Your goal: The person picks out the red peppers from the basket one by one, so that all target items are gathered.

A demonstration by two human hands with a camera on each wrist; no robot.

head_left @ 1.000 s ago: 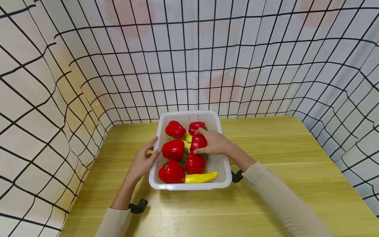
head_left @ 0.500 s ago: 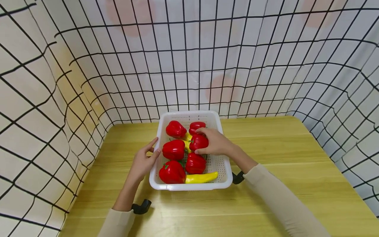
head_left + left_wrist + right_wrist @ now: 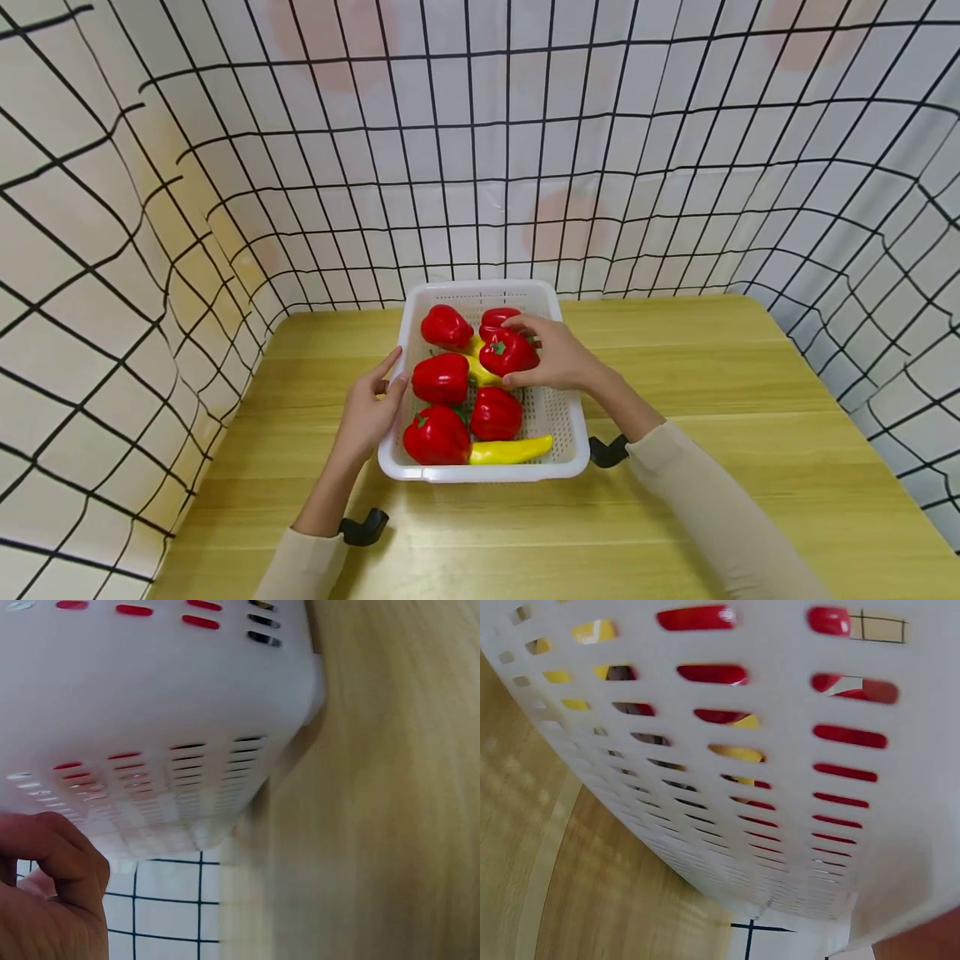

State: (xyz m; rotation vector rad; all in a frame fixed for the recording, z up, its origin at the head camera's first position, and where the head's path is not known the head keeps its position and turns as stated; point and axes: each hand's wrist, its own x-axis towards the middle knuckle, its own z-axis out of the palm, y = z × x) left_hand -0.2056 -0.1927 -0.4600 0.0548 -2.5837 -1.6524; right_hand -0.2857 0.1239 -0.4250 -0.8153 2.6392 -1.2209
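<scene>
A white plastic basket (image 3: 558, 467) with slotted walls holds several red bell peppers and long yellow peppers. My right hand (image 3: 558, 357) reaches over its right side and grips a red bell pepper (image 3: 507, 352) between thumb and fingers, the green stem end facing up. My left hand (image 3: 367, 408) holds the left rim, thumb at the edge and fingers outside; in the left wrist view its curled fingers (image 3: 64, 859) lie against the wall. Beneath the gripped pepper shows a yellow pepper (image 3: 481, 372). The right wrist view shows mostly the basket wall (image 3: 780, 712), hiding the right fingers.
Other red bell peppers (image 3: 437, 435) lie at the basket's left and front, near a long yellow pepper (image 3: 512, 451). The basket stands on a wooden table (image 3: 675, 500). Black wire grid (image 3: 480, 179) walls rise behind and at both sides.
My right hand has turned the red bell pepper so its green stem now faces up, shifting it slightly right and uncovering more yellow pepper. My left hand stays at the rim.
</scene>
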